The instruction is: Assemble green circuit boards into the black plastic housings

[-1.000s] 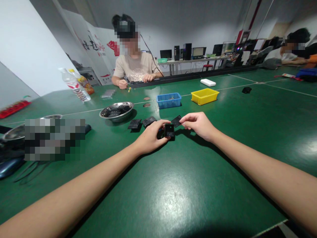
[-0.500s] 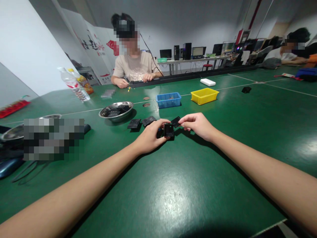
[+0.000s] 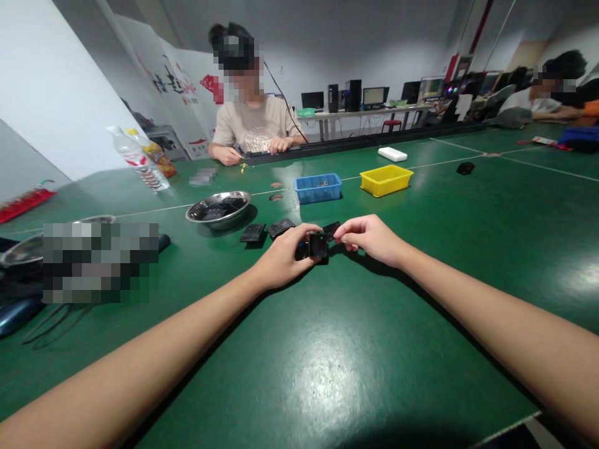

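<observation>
My left hand (image 3: 285, 257) grips a small black open-fronted box (image 3: 318, 246) between thumb and fingers, just above the green table (image 3: 299, 349). Its hollow side faces me. Right beside it, my right hand (image 3: 369, 238) pinches a thin flat black piece (image 3: 332, 231) by its edge, tilted at the box's upper right corner. Whether the piece touches the box is hard to tell. Behind my left hand lie two black parts, one (image 3: 253, 234) fully visible and another (image 3: 281, 227) partly covered by the hand.
Farther back stand a metal bowl (image 3: 219, 211) of black parts, a blue bin (image 3: 317, 189) with small items, and a yellow bin (image 3: 386, 181). A white box (image 3: 392, 154) and a black object (image 3: 465, 168) lie beyond. A person (image 3: 255, 125) sits opposite.
The flat black piece in my right hand has tilted slightly, and the fingers have shifted a little left towards the box. My left hand has barely moved.
</observation>
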Motion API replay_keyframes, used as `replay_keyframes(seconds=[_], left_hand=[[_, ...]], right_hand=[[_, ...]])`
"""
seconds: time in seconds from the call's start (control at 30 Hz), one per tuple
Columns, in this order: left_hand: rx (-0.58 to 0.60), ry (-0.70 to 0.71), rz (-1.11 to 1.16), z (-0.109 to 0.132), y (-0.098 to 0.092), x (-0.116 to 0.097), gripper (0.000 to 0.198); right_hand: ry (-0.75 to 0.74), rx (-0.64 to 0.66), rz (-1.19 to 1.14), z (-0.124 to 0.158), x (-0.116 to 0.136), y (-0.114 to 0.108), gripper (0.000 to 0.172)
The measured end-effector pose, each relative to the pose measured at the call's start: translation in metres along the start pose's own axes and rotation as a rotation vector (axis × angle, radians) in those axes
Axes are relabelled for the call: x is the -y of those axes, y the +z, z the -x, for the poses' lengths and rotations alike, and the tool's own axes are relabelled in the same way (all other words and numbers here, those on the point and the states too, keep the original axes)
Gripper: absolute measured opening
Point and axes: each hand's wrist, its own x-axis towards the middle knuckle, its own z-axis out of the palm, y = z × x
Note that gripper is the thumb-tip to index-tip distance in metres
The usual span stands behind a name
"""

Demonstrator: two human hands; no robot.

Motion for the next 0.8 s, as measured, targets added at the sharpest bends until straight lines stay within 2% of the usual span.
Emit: replay_keyframes(seconds=[0.17,0.43,0.53,0.67,0.8], left_hand=[[0.0,-0.016,-0.01,0.0001,0.0008,0.0006,0.044],[0.006,-0.037,-0.034,-0.0005,0.0013,0.0008,0.044],[0.008,-0.037,-0.025,-0.0006,0.0019,0.0015,0.044],[0.007,-0.047,-0.015,-0.0003,0.003,0.0025,0.046],[0.014,-0.046,-0.006,-0.0004,0.0037,0.0029,0.046]], right_hand=[[-0.014,0.035,-0.045,-0.0003,-0.0017,-0.0012,0.014],[-0.074,-0.069,-0.013,-0.0033,-0.0033,-0.0031,0.014],[-0.153,-0.111,0.158,-0.0031,-0.005,-0.0055,0.014],[-0.273,-0.1,0.461,-0.0015,-0.0077,-0.0078,0.011],[-0.287,-0.084,0.606,-0.0015,-0.0091,-0.0082,0.009]])
